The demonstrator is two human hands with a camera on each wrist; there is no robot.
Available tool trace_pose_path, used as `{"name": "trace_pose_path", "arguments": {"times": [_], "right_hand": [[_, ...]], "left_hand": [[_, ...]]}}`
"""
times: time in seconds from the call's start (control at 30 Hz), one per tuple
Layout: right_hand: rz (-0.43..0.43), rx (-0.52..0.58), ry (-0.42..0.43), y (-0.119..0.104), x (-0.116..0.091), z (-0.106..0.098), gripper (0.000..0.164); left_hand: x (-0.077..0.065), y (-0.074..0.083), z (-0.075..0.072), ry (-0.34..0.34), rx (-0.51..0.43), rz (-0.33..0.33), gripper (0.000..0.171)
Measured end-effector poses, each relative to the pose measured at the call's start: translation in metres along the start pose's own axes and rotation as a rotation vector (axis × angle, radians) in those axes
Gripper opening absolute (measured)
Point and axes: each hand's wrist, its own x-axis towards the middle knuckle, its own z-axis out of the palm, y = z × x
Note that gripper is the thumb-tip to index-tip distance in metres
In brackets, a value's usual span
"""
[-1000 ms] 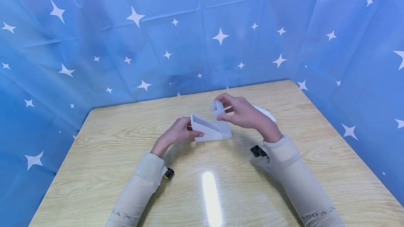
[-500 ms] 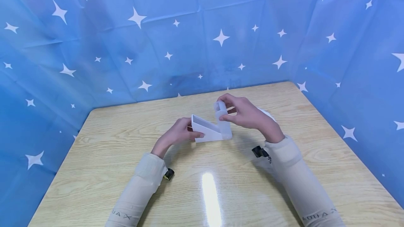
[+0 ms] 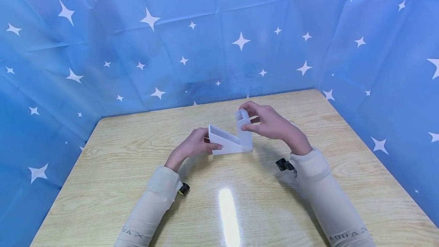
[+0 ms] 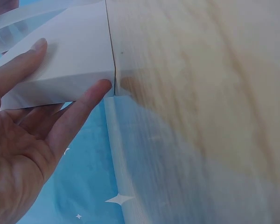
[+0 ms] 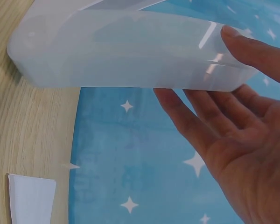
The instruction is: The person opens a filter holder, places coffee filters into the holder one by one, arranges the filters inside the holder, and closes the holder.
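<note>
A white wedge-shaped box (image 3: 224,143), slanting down to the right, stands on the wooden table. My left hand (image 3: 197,142) grips its tall left end, thumb on the near face; the left wrist view shows the thumb lying on the white wall (image 4: 74,51) and fingers along its edge. At the box's low right end rises a translucent plastic piece (image 3: 245,138) with a hollow top. My right hand (image 3: 265,122) holds it near the top, thumb on one side and fingers on the other. In the right wrist view the translucent piece (image 5: 126,56) shows a rounded lower corner.
A flat white piece (image 5: 31,198) lies on the table, mostly hidden behind my right wrist in the head view. The wooden table (image 3: 137,186) ends at a blue curtain (image 3: 171,41) with white stars. Small black cameras (image 3: 184,189) hang at both wrists.
My right hand has shifted slightly right, carrying the top of the translucent piece from a leftward lean to nearly upright. The left hand and white box stay almost still.
</note>
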Motion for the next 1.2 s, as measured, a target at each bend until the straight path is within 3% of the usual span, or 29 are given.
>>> {"name": "trace_pose_path", "arguments": {"times": [1.2], "right_hand": [[0.042, -0.006, -0.009, 0.0008, -0.005, -0.0087, 0.045]], "left_hand": [[-0.0005, 0.0008, -0.0006, -0.012, -0.003, 0.012, 0.04]]}}
